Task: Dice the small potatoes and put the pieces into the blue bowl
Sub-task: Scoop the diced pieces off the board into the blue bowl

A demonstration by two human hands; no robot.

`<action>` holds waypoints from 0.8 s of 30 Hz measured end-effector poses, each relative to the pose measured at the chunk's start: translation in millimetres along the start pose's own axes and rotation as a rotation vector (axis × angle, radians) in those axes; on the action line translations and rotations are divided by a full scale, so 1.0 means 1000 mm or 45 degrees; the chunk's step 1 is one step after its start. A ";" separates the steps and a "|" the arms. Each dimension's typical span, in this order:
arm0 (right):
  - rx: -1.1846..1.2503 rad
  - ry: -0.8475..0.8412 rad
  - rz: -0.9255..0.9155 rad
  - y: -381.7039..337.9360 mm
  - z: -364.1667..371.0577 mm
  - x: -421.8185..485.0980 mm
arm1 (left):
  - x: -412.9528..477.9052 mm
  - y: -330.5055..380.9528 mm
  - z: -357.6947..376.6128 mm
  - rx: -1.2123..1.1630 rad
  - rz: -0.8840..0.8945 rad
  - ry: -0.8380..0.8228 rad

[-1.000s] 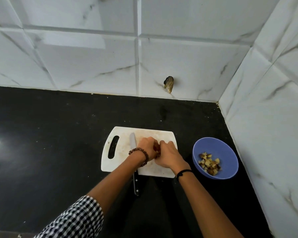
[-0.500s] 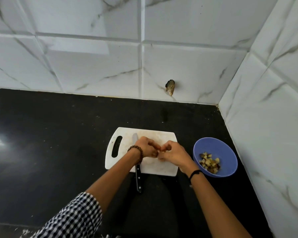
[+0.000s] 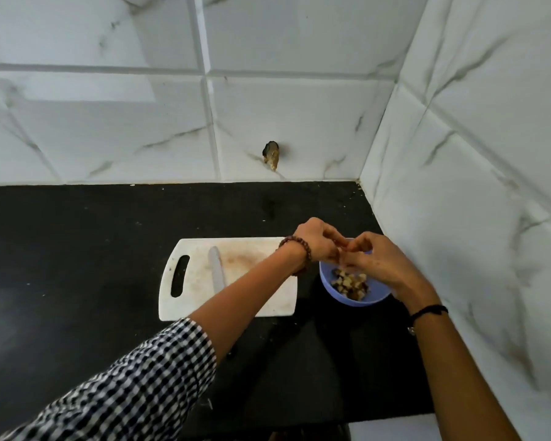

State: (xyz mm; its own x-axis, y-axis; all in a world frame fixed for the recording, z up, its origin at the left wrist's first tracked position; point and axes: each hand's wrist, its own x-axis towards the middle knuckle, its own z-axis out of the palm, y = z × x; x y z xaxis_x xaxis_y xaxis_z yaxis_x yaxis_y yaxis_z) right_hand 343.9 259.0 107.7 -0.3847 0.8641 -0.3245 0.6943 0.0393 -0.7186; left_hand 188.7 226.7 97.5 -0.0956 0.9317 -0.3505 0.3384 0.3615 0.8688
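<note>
Our left hand (image 3: 318, 241) and right hand (image 3: 374, 261) meet, curled, over the blue bowl (image 3: 357, 302); what they grip we cannot tell. Anything released off-centre could land on the desk (image 3: 77, 249)

The left forearm (image 3: 252, 297) hides the handle of the knife (image 3: 216, 272) and part of the cutting board (image 3: 198, 300). The left hand (image 3: 315, 240) and right hand (image 3: 376, 259) cover the far rim of the blue bowl (image 3: 353, 302). Their fingertips are blurred, so any potato pieces held cannot be made out.
</note>
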 end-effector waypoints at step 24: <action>-0.556 -0.245 -0.335 -0.032 0.112 0.027 | -0.038 -0.105 -0.070 0.680 -0.206 0.292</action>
State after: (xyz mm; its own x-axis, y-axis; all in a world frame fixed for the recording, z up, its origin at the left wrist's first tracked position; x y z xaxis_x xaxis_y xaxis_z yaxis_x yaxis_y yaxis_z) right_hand 242.7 225.1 53.1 -0.6554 0.6913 -0.3043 0.7319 0.4818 -0.4819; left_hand 91.1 156.1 43.9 -0.3643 0.8718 -0.3274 0.7204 0.4866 0.4942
